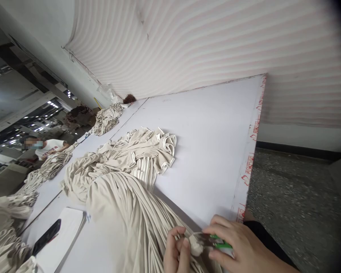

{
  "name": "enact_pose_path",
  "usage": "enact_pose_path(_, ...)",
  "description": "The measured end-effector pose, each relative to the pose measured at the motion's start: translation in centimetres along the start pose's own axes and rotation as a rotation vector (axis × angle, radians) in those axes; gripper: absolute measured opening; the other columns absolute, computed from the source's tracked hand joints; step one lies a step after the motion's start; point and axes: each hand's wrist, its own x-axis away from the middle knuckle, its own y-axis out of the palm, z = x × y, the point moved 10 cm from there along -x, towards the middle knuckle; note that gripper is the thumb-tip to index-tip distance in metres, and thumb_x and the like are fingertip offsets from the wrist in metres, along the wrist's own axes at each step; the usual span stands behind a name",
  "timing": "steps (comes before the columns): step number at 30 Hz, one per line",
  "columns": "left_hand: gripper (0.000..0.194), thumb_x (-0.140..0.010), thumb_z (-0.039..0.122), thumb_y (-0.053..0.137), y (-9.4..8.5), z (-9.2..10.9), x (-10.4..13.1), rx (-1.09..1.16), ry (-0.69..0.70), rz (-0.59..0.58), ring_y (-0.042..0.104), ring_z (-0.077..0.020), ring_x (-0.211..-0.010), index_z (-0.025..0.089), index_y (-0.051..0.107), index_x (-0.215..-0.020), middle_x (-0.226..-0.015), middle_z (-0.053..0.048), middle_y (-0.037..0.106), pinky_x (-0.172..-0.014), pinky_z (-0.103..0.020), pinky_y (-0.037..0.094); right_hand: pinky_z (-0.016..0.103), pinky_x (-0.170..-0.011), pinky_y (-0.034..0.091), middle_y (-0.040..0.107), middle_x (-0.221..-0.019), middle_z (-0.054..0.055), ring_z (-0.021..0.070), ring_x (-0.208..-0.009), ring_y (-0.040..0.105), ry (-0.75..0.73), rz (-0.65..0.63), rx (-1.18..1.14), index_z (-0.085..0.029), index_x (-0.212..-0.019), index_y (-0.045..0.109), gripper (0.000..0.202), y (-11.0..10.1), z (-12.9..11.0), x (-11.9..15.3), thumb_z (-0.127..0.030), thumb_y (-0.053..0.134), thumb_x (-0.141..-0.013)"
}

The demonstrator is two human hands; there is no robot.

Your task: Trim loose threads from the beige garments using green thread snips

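Note:
My left hand point(177, 252) pinches the edge of a long cream striped fabric point(130, 212) at the bottom of the view. My right hand point(238, 246) grips small green-handled snips point(213, 241), whose blades meet the bit of fabric held by the left fingers. The cloth runs from my hands up and left into a crumpled pile point(125, 159) on the white table point(210, 144).
More fabric heaps point(108, 117) lie further along the table and at the left edge point(5, 227). A black phone point(47, 237) rests on a white sheet. A person in a mask point(42, 146) sits at the far left. Grey floor point(295, 204) lies right of the table edge.

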Motion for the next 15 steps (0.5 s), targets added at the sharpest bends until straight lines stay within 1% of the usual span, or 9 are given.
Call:
enact_pose_path(1,0.052,-0.077,0.065,0.062,0.1,-0.3,-0.2,0.035,-0.019,-0.031,0.037,-0.008,-0.047,0.023,0.05,-0.105,-0.054,0.006,0.05,-0.051,-0.021,0.024,0.03,-0.076,0.045,0.063,-0.096,0.0,0.019,-0.086,0.063,-0.008,-0.017,0.008,-0.026,-0.103,0.066,0.021,0.0,-0.3,0.0,-0.02,0.063,-0.083)
enact_pose_path(3,0.055,-0.076,0.065,0.062,0.1,-0.4,-0.5,0.057,-0.039,-0.072,0.037,-0.0079,-0.049,0.022,0.05,-0.108,-0.055,0.007,0.049,-0.052,-0.021,0.024,0.031,-0.077,0.044,0.065,-0.096,0.001,0.0202,-0.088,0.063,-0.01,-0.038,0.039,-0.027,-0.104,0.068,0.02,0.0,-0.7,0.1,-0.022,0.062,-0.086)
enact_pose_path(6,0.056,-0.077,0.066,0.061,0.3,0.0,-0.6,0.019,-0.046,-0.12,0.033,-0.0077,-0.048,0.021,0.052,-0.109,-0.054,0.007,0.044,-0.051,-0.022,0.022,0.031,-0.076,0.043,0.065,-0.095,-0.001,0.0203,-0.088,0.063,-0.006,-0.069,0.061,-0.028,-0.104,0.069,0.02,0.5,-1.0,-0.1,-0.023,0.066,-0.085)
enact_pose_path(8,0.056,-0.076,0.066,0.062,0.5,0.4,-0.5,-0.003,-0.058,-0.147,0.033,-0.0078,-0.048,0.021,0.055,-0.108,-0.055,0.007,0.044,-0.051,-0.022,0.024,0.032,-0.077,0.042,0.065,-0.093,-0.002,0.02,-0.087,0.062,-0.021,-0.075,0.081,-0.029,-0.101,0.069,0.017,0.7,-1.2,-0.3,-0.023,0.066,-0.085)
enact_pose_path(11,0.057,-0.074,0.068,0.064,0.5,0.9,-0.2,-0.015,-0.096,-0.152,0.034,-0.0084,-0.05,0.021,0.056,-0.107,-0.055,0.008,0.041,-0.053,-0.022,0.028,0.03,-0.073,0.039,0.064,-0.087,-0.003,0.0183,-0.083,0.061,-0.045,-0.078,0.087,-0.028,-0.092,0.07,0.009,0.7,-1.5,-0.5,-0.024,0.064,-0.087)
enact_pose_path(15,0.064,-0.069,0.071,0.066,0.5,1.3,-0.1,-0.021,-0.156,-0.121,0.026,-0.0076,-0.051,0.019,0.056,-0.106,-0.054,0.01,0.031,-0.053,-0.022,0.023,0.027,-0.068,0.037,0.063,-0.082,-0.004,0.0159,-0.078,0.06,-0.047,-0.109,0.039,-0.027,-0.085,0.07,0.004,0.7,-1.7,-0.6,-0.025,0.07,-0.082)
